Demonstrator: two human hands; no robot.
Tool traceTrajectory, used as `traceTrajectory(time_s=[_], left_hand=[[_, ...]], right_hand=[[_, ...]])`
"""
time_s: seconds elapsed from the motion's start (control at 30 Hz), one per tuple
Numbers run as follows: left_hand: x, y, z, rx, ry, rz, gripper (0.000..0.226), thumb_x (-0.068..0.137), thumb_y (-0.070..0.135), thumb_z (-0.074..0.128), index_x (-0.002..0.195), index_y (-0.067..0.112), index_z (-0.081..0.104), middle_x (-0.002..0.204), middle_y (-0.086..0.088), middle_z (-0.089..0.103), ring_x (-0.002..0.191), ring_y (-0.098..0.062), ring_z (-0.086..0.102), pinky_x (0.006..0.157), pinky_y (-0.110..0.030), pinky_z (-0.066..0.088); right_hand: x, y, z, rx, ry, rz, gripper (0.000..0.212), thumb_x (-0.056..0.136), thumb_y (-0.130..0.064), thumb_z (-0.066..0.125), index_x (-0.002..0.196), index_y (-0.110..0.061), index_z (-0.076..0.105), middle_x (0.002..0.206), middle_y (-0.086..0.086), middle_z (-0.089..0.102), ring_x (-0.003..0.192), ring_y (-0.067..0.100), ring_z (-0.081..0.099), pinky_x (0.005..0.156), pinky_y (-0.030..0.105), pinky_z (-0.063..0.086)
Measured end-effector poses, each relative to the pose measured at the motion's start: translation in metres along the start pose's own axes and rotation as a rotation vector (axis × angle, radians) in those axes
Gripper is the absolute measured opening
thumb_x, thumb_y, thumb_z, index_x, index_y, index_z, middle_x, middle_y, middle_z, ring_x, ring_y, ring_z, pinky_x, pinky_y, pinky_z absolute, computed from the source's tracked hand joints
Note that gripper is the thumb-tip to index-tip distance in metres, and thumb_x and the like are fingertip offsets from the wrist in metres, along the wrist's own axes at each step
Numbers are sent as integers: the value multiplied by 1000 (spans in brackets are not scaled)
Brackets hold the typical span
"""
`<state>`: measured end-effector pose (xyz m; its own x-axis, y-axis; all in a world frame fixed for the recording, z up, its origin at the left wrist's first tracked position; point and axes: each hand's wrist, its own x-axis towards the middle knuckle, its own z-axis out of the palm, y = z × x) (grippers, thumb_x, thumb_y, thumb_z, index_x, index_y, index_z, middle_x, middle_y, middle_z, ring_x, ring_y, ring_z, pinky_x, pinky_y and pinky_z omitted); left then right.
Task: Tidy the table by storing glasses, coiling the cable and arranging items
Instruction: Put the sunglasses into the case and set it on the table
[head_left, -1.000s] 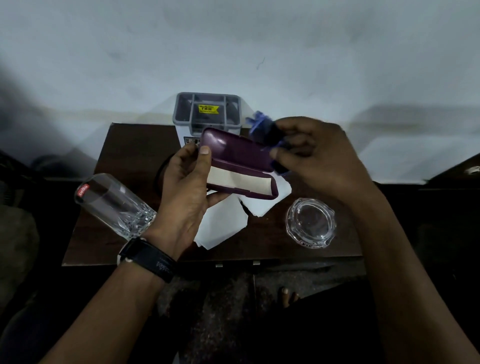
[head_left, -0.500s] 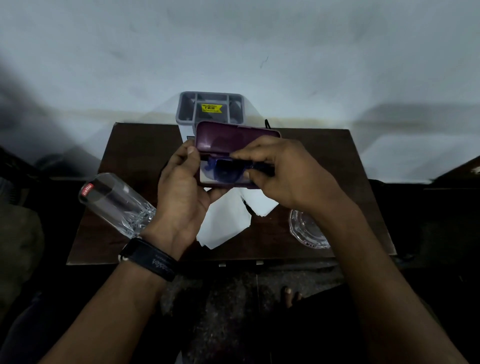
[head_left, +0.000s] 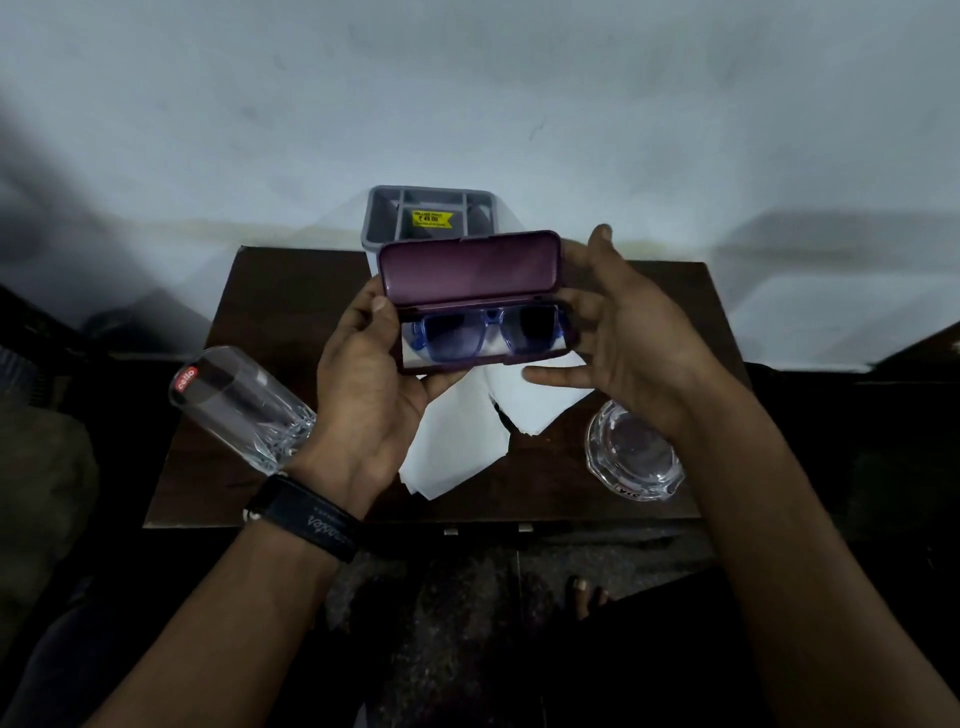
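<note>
A purple glasses case (head_left: 470, 270) is held open above the dark wooden table (head_left: 275, 301), its lid tilted up toward the wall. Blue-framed glasses (head_left: 483, 332) lie inside the lower half on a white lining. My left hand (head_left: 363, 389) grips the case's left end from below, thumb on the hinge corner. My right hand (head_left: 628, 343) is at the case's right end with fingers spread; some fingers touch the case's right edge. No cable is visible.
A clear drinking glass (head_left: 239, 408) lies tilted at the table's left. A glass ashtray (head_left: 631, 454) sits at the front right. White papers (head_left: 462, 441) lie under the hands. A grey divided organiser (head_left: 431, 215) stands at the back against the wall.
My right hand brought the blue glasses into the open case, laid them inside and let go; it now rests spread at the case's right end. The left hand kept hold of the case.
</note>
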<state>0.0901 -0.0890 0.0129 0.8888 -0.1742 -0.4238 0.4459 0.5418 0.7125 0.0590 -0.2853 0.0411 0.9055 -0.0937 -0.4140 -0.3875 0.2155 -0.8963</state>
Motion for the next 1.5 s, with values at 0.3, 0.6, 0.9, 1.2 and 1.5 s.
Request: traceTrajectory(time_s=[0.3,0.6,0.9,1.2,1.5], left_hand=[[1,-1,-4,30,-51,29,17,104,29,57,101,16,68,126,-16,73,114,-27,72,91,-55,61],[6,-2,-6,104,66,166,60,83,-4,79,131,13,47,86,-4,83,87,-14,79,75,-32,65],[10,-4,-7,81,100,178,69,83,-7,78,139,13,44,86,-5,83,90,-15,79,73,-29,63],[10,-2,-8,75,107,195,50,85,-6,78,121,19,54,88,-4,82,95,-18,78,76,-30,64],[13,-2,-20,264,124,261,51,85,3,82,124,25,57,104,-6,78,99,-12,77,86,-35,63]], right_hand=[[6,10,4,93,51,-43,9,99,-16,67,107,-16,70,125,16,70,103,31,74,74,49,63],[7,7,-3,288,196,-83,51,88,13,68,134,-6,57,124,17,67,106,30,75,77,42,65],[10,11,0,221,198,-126,44,91,14,64,128,-8,60,124,14,68,102,26,72,80,41,65],[11,12,0,129,100,-168,41,93,6,66,130,-9,63,122,10,71,110,25,71,84,36,63],[7,29,15,-1158,87,-722,68,80,-29,84,143,-30,56,143,-8,57,137,17,49,114,58,34]])
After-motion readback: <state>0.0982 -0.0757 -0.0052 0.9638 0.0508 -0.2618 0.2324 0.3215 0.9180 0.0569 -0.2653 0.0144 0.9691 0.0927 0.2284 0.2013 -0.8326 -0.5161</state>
